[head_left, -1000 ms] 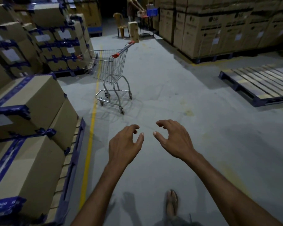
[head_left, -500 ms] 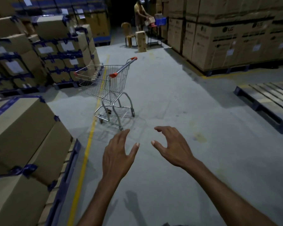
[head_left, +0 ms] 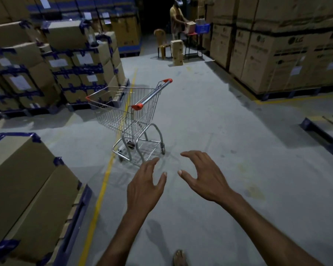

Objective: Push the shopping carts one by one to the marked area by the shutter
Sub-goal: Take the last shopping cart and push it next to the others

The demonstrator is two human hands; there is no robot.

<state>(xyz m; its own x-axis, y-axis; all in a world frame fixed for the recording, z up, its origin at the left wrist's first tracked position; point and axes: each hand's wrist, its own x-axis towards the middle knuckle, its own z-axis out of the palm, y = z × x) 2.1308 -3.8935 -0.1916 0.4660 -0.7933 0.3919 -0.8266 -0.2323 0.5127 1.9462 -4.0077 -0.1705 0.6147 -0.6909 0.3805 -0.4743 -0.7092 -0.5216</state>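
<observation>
Both hands are stretched forward over the floor [head_left: 238,150], holding nothing. The left hand [head_left: 144,187] has its grip open, fingers straight and thumb spread. The right hand [head_left: 204,179] also has an open grip, fingers loosely bent. The cart [head_left: 131,114] stands ahead, apart from both hands, its wheels on the yellow line [head_left: 102,191] and its red-capped handle [head_left: 152,94] on its right side. Taped boxes [head_left: 27,179] are stacked at left, and 1 pallet [head_left: 323,129] lies at right. A person [head_left: 176,18] stands at a surface [head_left: 192,34] far back.
</observation>
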